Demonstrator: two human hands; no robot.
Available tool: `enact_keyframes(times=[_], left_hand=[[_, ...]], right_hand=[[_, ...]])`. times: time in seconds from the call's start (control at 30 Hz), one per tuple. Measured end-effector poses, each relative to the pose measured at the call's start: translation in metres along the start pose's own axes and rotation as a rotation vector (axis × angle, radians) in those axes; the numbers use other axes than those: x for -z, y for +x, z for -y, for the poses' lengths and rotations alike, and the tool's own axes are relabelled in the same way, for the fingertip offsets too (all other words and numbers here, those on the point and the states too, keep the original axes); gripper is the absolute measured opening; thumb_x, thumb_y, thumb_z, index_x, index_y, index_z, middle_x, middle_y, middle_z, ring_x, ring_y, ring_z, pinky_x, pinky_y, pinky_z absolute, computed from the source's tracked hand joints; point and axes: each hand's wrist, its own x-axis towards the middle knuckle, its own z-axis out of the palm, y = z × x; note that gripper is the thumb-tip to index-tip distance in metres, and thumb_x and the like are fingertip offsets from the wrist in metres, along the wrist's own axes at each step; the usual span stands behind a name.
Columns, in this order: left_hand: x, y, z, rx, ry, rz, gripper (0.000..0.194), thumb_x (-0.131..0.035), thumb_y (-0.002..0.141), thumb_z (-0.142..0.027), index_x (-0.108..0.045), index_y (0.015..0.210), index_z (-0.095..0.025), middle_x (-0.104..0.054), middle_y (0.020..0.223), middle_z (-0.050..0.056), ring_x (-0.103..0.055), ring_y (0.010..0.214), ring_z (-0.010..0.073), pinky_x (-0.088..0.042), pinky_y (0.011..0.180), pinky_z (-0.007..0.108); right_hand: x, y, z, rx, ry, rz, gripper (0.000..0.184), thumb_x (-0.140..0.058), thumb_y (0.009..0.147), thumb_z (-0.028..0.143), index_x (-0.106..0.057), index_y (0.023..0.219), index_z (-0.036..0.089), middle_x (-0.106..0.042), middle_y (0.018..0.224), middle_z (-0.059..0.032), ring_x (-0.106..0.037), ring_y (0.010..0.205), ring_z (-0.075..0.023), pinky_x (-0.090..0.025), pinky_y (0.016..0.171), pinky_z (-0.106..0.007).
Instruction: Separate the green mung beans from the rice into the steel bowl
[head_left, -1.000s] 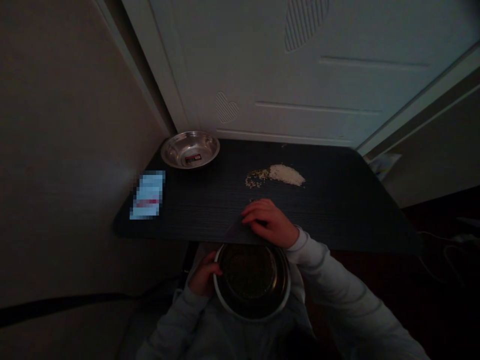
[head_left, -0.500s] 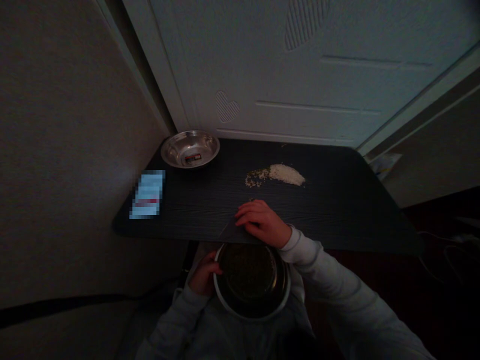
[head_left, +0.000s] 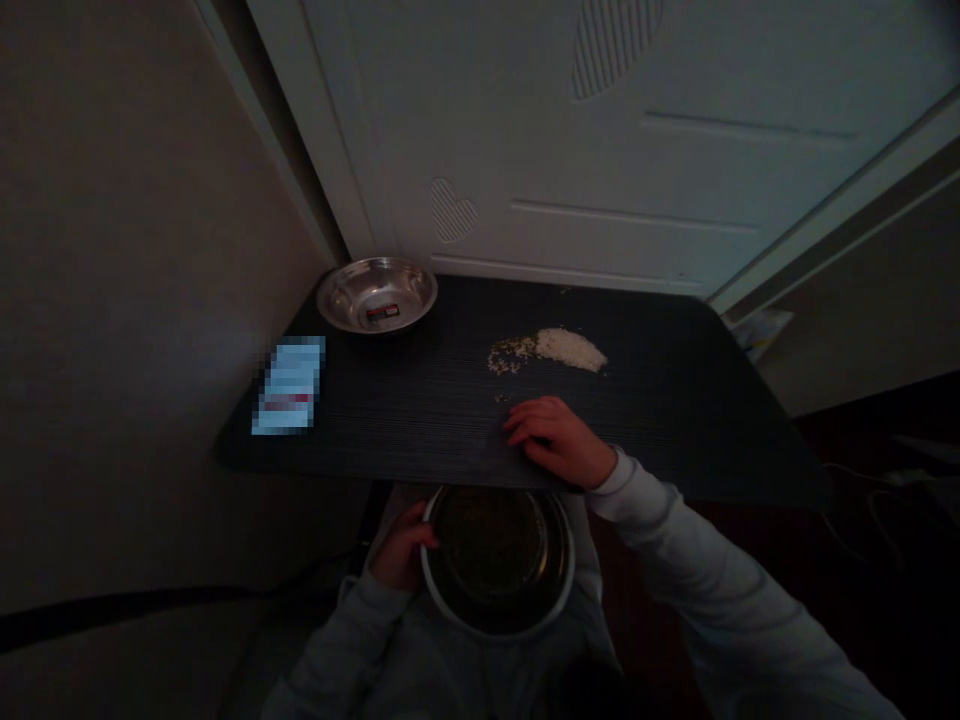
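Observation:
My left hand [head_left: 399, 548] grips the left rim of a metal bowl [head_left: 498, 560] held below the near edge of the dark table [head_left: 420, 420]; the bowl holds dark grains. My right hand [head_left: 556, 440] rests on the table near its front edge, fingers curved down onto the surface, with nothing visible in them. A little beyond it lies a small pile of white rice [head_left: 570, 348] with darker grains [head_left: 510, 357] at its left end.
An empty steel dish [head_left: 377, 294] stands at the table's back left corner. A small blurred card or phone [head_left: 289, 385] lies at the left edge. A white door [head_left: 600, 150] closes off the far side. The room is dim.
My right hand has slid right along the table's front edge, after a short move left. The bowl and my left hand have barely moved.

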Motion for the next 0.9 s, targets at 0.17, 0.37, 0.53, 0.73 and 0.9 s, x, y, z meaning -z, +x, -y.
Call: enact_keyframes(times=[0.17, 0.37, 0.53, 0.73, 0.9], left_hand=[[0.001, -0.001, -0.001, -0.012, 0.015, -0.043, 0.032, -0.043, 0.039, -0.002, -0.062, 0.061, -0.016, -0.058, 0.047, -0.003, -0.051, 0.050, 0.0135, -0.033, 0.048, 0.025], [0.003, 0.002, 0.003, 0.025, 0.007, -0.013, 0.032, -0.043, 0.039, -0.003, -0.061, 0.061, -0.017, -0.059, 0.048, -0.003, -0.050, 0.047, 0.0125, -0.034, 0.048, 0.025], [0.001, 0.004, 0.002, -0.007, 0.025, 0.010, 0.029, -0.044, 0.040, -0.003, -0.061, 0.060, -0.016, -0.058, 0.049, -0.003, -0.049, 0.049, 0.0111, -0.032, 0.046, 0.023], [-0.003, 0.003, 0.001, 0.016, 0.018, -0.023, 0.026, -0.044, 0.039, -0.003, -0.059, 0.056, -0.016, -0.058, 0.048, -0.003, -0.048, 0.047, 0.0118, -0.033, 0.047, 0.024], [-0.005, 0.002, 0.000, 0.032, 0.012, -0.026, 0.029, -0.044, 0.038, -0.003, -0.061, 0.058, -0.016, -0.059, 0.047, -0.002, -0.051, 0.049, 0.0136, -0.035, 0.049, 0.025]], right_hand=[[0.009, -0.013, -0.008, -0.024, -0.028, -0.019, 0.019, -0.047, 0.066, 0.007, -0.057, 0.075, 0.020, -0.061, 0.089, -0.0013, -0.049, 0.095, -0.0172, -0.033, 0.082, -0.037], [0.022, -0.020, -0.008, -0.078, -0.041, -0.097, 0.017, -0.045, 0.070, 0.011, -0.058, 0.078, 0.020, -0.061, 0.086, -0.0020, -0.051, 0.091, -0.0161, -0.036, 0.082, -0.035], [0.039, -0.024, -0.014, -0.380, -0.022, -0.340, 0.018, -0.047, 0.072, 0.024, -0.057, 0.087, 0.020, -0.061, 0.085, -0.0028, -0.055, 0.080, -0.0148, -0.042, 0.073, -0.030], [0.047, -0.040, -0.034, -0.703, 0.131, -0.252, 0.025, -0.049, 0.069, 0.031, -0.054, 0.089, 0.016, -0.059, 0.068, -0.0012, -0.055, 0.059, -0.0121, -0.043, 0.058, -0.025], [0.034, -0.041, -0.032, -0.754, 0.146, -0.139, 0.024, -0.047, 0.070, 0.031, -0.053, 0.088, 0.016, -0.056, 0.058, 0.0017, -0.053, 0.052, -0.0099, -0.041, 0.054, -0.022]])
